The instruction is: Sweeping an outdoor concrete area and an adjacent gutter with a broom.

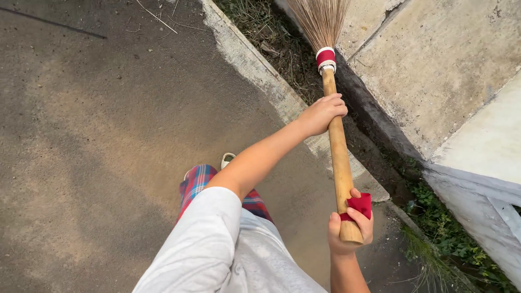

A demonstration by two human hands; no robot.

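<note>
I hold a stick broom with a long wooden handle (340, 157) that points away from me. My left hand (321, 113) grips the handle high up, just below a red and white binding (325, 58) that ties the brown bristles (321, 20). My right hand (350, 228) is closed on the near end of the handle, over a piece of red cloth (359, 205). The bristles reach over a narrow ditch (296, 59) full of dry grass and dirt.
Grey paved ground (108, 135) spreads to the left, edged by a pale concrete kerb (260, 70). Concrete slabs (439, 70) lie right of the ditch. Green weeds (450, 233) grow at lower right. My plaid trouser leg (198, 182) and a shoe tip (227, 159) show below.
</note>
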